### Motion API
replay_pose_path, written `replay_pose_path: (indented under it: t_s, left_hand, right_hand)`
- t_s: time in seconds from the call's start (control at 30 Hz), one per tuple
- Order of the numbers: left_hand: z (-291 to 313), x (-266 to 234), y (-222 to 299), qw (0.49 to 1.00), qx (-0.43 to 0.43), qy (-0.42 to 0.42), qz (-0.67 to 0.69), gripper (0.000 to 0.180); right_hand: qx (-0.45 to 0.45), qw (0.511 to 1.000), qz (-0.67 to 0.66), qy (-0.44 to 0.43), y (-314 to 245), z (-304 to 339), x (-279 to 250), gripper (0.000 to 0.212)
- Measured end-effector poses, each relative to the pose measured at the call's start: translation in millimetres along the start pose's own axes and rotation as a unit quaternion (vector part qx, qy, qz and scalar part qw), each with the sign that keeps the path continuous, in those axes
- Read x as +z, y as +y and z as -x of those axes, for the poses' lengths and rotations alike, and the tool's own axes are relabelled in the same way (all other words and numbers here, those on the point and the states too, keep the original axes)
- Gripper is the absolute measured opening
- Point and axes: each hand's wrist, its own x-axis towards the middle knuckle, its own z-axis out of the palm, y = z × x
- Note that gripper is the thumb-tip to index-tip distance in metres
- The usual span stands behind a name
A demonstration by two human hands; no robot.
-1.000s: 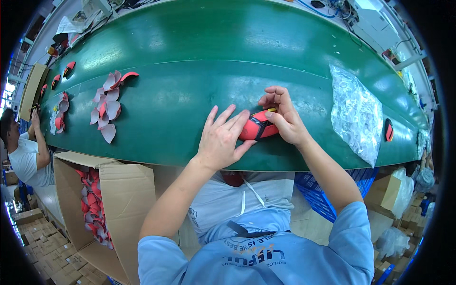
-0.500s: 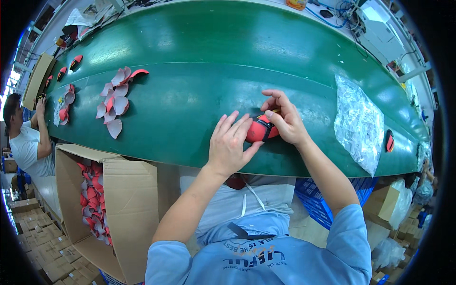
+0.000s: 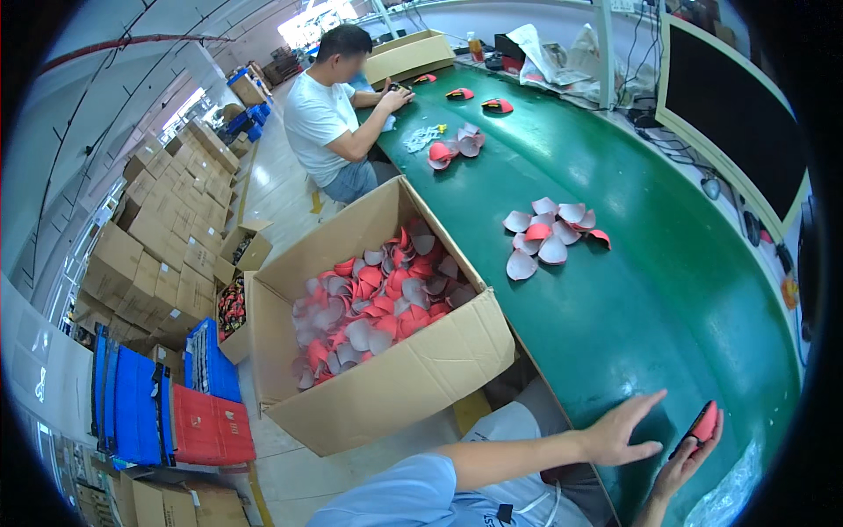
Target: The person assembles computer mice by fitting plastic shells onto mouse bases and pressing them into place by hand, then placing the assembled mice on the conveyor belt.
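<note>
The long green table point(image 3: 667, 290) sweeps from twelve o'clock down to five o'clock, serving as a shared work surface along which pieces lie in small batches. At nine o'clock from the person's hands stands a big open cardboard box point(image 3: 413, 369), drawn up against the table edge so its heap of red and pale curved shell pieces point(image 3: 369, 307) lies within arm's reach. A loose cluster of the same shells point(image 3: 549, 235) sits on the green at about twelve o'clock from the hands, well apart from them. Farther up, a co-worker in a white shirt point(image 3: 320, 123) sits at the same edge with hands on the table. The left hand point(image 3: 615, 430) is spread wide and flat, palm down on the green, gripping nothing, probably as a brace. Just beside it at three o'clock, the right hand point(image 3: 689, 461) curls its fingers around a small red piece point(image 3: 702, 423), lifted slightly off the table; its dark inner side may be a lining, though the rim blur leaves that unsure
</note>
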Motion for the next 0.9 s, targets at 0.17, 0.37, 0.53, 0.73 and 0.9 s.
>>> replay_pose_path:
  t_s: [0.17, 0.37, 0.53, 0.73, 0.9]
  left_hand:
    - [-1.2, 10.0, 30.3, 0.992, 0.045, 0.010, 0.119, 0.083]
    - [-14.3, -79.5, 55.2, 0.933, -0.221, -0.243, 0.147, 0.044]
    - [-7.7, -97.7, 49.5, 0.828, -0.348, -0.323, 0.299, 0.034]
    - [3.3, -71.3, 20.7, 0.838, -0.278, -0.372, 0.286, 0.049]
    - [-6.5, -79.4, 29.6, 0.729, -0.449, -0.366, 0.365, 0.049]
  right_hand:
    - [0.212, 0.896, -0.376, 0.104, -36.4, 29.0, 45.7, 0.090]
    - [-0.151, 0.985, 0.031, -0.071, -30.7, 2.5, 2.6, 0.061]
    - [-0.269, 0.894, 0.051, -0.355, -68.3, -22.2, -2.1, 0.079]
    - [-0.292, 0.907, 0.016, -0.303, -29.8, -3.6, 15.3, 0.080]
    - [-0.304, 0.903, -0.031, -0.302, -18.8, -8.2, 19.4, 0.060]
